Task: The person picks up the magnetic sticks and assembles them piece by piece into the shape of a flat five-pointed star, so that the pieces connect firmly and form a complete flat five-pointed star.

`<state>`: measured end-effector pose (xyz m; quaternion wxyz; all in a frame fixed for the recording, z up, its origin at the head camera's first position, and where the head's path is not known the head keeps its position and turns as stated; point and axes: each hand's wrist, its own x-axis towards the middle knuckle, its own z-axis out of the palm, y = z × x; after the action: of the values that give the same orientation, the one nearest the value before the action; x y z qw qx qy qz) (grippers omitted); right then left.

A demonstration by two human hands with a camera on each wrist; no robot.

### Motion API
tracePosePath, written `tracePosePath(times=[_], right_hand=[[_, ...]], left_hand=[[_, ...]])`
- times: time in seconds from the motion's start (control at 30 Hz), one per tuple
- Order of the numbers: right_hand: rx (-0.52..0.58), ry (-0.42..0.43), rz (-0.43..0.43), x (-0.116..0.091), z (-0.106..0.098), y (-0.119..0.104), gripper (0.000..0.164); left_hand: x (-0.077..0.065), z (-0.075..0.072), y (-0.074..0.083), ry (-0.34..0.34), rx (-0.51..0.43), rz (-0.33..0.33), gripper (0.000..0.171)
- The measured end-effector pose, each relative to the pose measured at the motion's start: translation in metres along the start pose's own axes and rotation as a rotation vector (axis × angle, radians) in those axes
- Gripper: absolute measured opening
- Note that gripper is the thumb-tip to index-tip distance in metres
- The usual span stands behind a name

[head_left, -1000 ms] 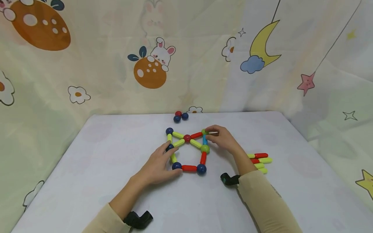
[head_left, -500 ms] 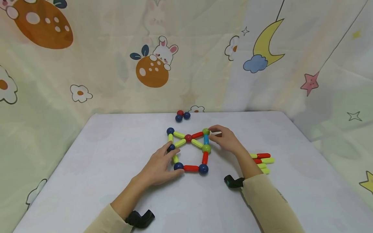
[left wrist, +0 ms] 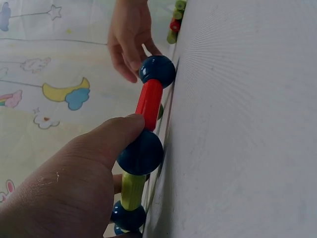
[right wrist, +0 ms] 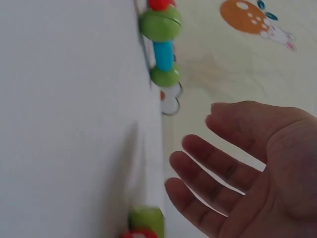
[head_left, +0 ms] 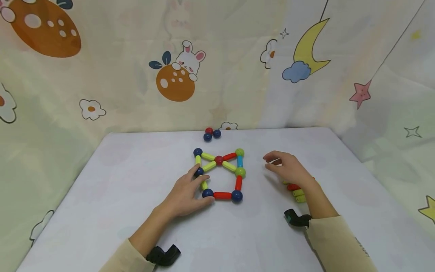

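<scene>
- Head view: flat stick-and-ball frame (head_left: 219,160) lying on the worktop (head_left: 85,211), with left hand (head_left: 183,194) resting against its left side, fingers relaxed and spread, touching rather than clenching.
- Same view: right hand (head_left: 287,166) apart from the frame, fingers loosely bent around nothing; loose sticks (head_left: 298,192) partly hidden behind the forearm, possibly scattered by a low sweep.
- Beyond the frame: three loose balls (head_left: 208,135) near the worktop's far edge, likely to roll if nudged.
- Left wrist view: thumb (left wrist: 116,133) against the blue corner ball (left wrist: 140,152), tip beside the red stick (left wrist: 150,104); joint perhaps prone to parting under a sideways push.
- Right wrist view: fingers (right wrist: 213,157) parted, empty, clear of the green balls (right wrist: 161,24); risk of skewing the frame through a careless swing inward.
</scene>
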<state>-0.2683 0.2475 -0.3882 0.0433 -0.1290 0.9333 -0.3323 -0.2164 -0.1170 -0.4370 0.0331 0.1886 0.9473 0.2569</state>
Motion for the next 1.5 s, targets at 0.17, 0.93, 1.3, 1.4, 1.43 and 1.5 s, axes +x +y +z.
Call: tracePosePath(times=[0.17,0.93,1.3,1.4,1.43,1.5], right_hand=[[-0.053,-0.018,0.013,-0.019,-0.026,0.01,0.033],[-0.25,-0.165,0.136,-0.024,-0.026,0.026,0.022],[-0.265,-0.122,0.1,-0.025,-0.028,0.024,0.029],[-0.262,-0.111,0.09,-0.027,-0.03,0.022,0.028],[-0.262,-0.107,0.089,-0.028,-0.031,0.021,0.028],[-0.257,-0.103,0.089,-0.028,-0.032,0.019,0.027]], left_hand=[[0.0,-0.002,0.001,0.003,-0.007,-0.009,0.071],[-0.004,0.005,0.009,0.076,0.013,-0.032,0.072],[-0.005,0.003,0.013,0.076,0.014,-0.044,0.072],[-0.005,0.003,0.013,0.076,0.012,-0.045,0.072],[-0.005,0.003,0.013,0.075,0.011,-0.045,0.072],[-0.006,0.003,0.013,0.072,0.006,-0.046,0.072]])
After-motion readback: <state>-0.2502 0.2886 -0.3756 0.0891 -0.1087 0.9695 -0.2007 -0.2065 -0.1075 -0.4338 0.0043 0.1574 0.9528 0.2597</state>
